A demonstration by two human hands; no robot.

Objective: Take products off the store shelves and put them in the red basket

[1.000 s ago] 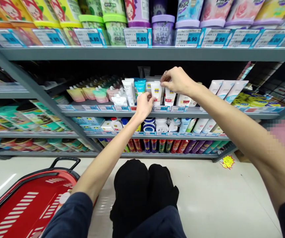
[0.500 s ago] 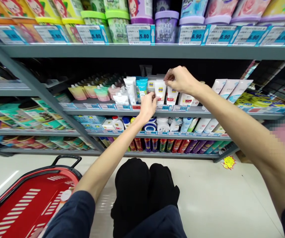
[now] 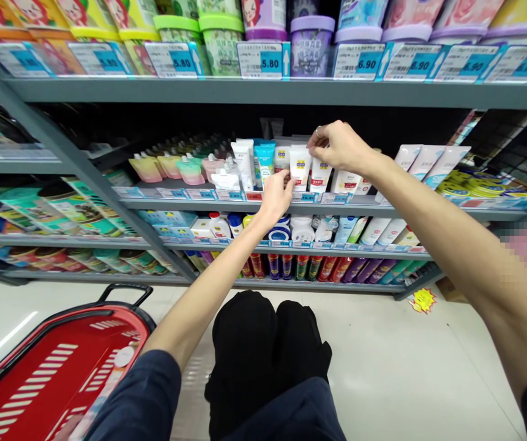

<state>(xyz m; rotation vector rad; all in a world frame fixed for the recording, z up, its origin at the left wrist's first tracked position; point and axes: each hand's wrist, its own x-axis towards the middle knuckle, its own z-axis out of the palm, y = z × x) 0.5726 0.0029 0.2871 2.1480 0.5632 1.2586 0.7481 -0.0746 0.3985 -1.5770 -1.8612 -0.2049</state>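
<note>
On the middle shelf a white squeeze tube [image 3: 299, 160] with a yellow emblem and a red band stands upright between my hands. My left hand [image 3: 276, 195] is closed, its fingertips against the tube's lower left side. Up at the tube's top right edge, my right hand [image 3: 339, 147], with a ring on one finger, pinches from above. Another white and red tube [image 3: 320, 176] stands just right, under my right hand. A blue tube [image 3: 265, 160] and a white tube [image 3: 243, 162] stand to the left. Fingertip contact is partly hidden.
A red shopping basket [image 3: 38, 367] with black handle sits on the floor at my left. Overhead, the upper shelf edge [image 3: 263, 90] carries tubs and price tags. Spouted pouches [image 3: 146, 168] are at left, pale pink tubes [image 3: 422, 162] at right. Bottles line the lower shelves.
The view has shifted slightly, moving the scene a little to the right. Both hands keep nearly the same place at the white tube.
</note>
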